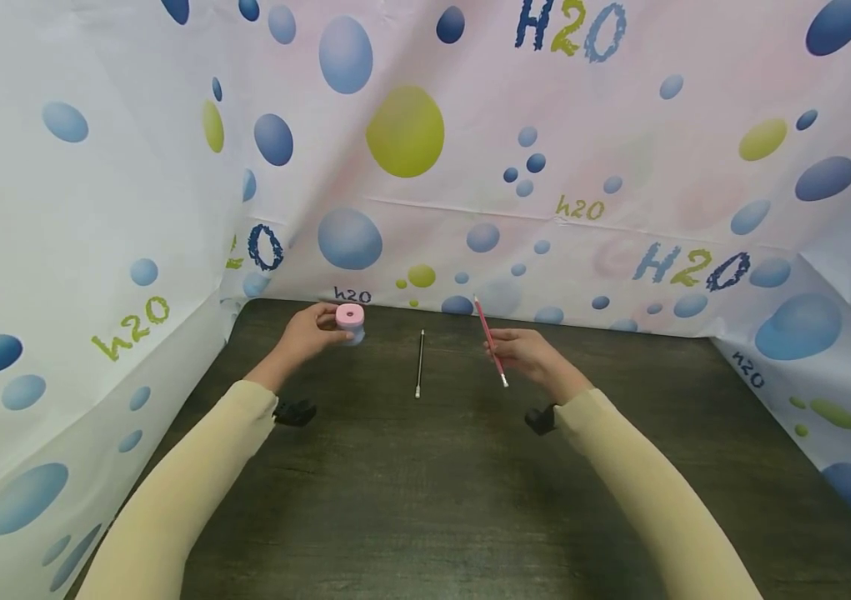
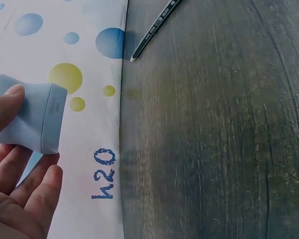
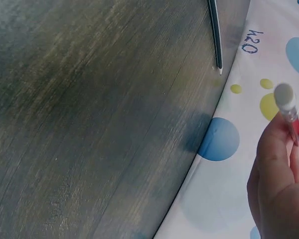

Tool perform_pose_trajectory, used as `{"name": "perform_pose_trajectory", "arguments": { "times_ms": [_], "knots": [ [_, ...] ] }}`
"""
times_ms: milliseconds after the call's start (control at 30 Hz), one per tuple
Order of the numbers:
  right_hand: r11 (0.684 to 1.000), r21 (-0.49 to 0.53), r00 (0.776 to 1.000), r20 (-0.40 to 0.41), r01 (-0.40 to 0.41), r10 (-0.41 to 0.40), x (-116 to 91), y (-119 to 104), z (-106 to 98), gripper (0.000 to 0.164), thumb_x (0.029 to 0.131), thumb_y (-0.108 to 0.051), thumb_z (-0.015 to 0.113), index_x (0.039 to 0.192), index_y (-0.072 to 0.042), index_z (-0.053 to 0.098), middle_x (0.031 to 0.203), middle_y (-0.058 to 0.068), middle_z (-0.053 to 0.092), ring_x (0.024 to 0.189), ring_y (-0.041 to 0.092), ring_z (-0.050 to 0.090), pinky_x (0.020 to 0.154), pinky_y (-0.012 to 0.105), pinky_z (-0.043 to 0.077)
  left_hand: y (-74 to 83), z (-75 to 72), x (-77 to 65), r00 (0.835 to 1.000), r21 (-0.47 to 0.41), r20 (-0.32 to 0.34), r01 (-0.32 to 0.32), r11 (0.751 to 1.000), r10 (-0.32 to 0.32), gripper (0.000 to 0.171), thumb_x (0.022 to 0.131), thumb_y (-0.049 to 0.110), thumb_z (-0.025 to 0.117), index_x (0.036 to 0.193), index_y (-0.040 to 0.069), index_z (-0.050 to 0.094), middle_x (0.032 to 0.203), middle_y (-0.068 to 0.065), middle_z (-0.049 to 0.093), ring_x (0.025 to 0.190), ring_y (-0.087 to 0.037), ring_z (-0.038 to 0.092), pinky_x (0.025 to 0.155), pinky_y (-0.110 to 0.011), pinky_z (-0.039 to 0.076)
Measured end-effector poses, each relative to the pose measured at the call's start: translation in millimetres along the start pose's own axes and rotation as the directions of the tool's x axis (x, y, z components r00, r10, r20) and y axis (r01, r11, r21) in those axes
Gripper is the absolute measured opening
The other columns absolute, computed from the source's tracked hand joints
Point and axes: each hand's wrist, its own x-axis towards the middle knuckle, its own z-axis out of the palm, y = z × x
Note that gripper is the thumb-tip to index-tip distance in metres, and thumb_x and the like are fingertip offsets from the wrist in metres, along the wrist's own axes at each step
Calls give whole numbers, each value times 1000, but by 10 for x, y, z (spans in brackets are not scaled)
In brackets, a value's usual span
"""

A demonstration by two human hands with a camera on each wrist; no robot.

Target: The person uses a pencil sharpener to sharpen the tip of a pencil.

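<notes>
My left hand (image 1: 308, 335) grips a small pencil sharpener (image 1: 350, 315) with a pink top that has a dark hole in its middle. In the left wrist view its pale blue body (image 2: 32, 114) shows between thumb and fingers. On the right, my right hand (image 1: 533, 357) pinches a red pencil (image 1: 487, 329), tilted with its tip up and away from me. Its white eraser end (image 3: 285, 97) faces the right wrist camera. Between the hands a black pencil (image 1: 420, 364) lies on the table, tip toward the back and white end toward me.
The dark wood-grain table (image 1: 395, 500) reaches to a white back sheet (image 1: 470, 183) printed with blue and green bubbles. More of this sheeting stands along the left and right sides. Each wrist wears a black strap mount (image 1: 294, 412) below the sleeve cuff.
</notes>
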Motion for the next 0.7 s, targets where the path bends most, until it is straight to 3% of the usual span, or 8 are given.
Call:
{"name": "perform_pose_trajectory", "arguments": {
  "times_ms": [133,267,400,567,700],
  "knots": [
    [1000,-2,1000,8,18,-18,-56,19,-18,53,108,0,42,158,9,27,150,32,47,94,-2,64,124,54,36,-12,3,-45,1000,-13,-4,0,1000,0,64,95,19,73,149,-4,46,154,-26,50,143,-43,49,118,-58,44],
    [1000,3,1000,9,26,-26,-109,34,-45,53,107,0,44,157,9,28,125,9,65,94,-2,65,124,55,36,12,8,-105,1000,-27,-6,-9,1000,9,64,94,18,73,148,-4,47,152,-26,51,142,-43,50,117,-58,45],
    [1000,-5,999,15,29,-29,-187,37,-56,54,107,-2,46,158,8,28,110,-6,65,94,-2,66,120,49,43,47,6,-163,1000,-33,-11,-20,999,19,63,94,18,74,147,-4,47,152,-27,51,142,-43,49,116,-58,44],
    [999,-26,999,11,41,-41,-280,15,-49,55,107,-4,48,157,6,31,113,-6,67,96,-2,67,100,28,57,85,2,-222,999,-25,-21,-26,999,26,63,93,18,74,147,-3,49,152,-26,52,142,-43,50,116,-59,45],
    [997,-50,998,-4,58,-58,-340,0,-44,54,106,-5,50,157,5,33,126,4,67,99,-1,66,91,21,59,111,-6,-265,999,-26,-29,-31,999,30,63,93,18,75,146,-3,50,151,-26,53,142,-43,50,116,-59,45]
  ]
}}
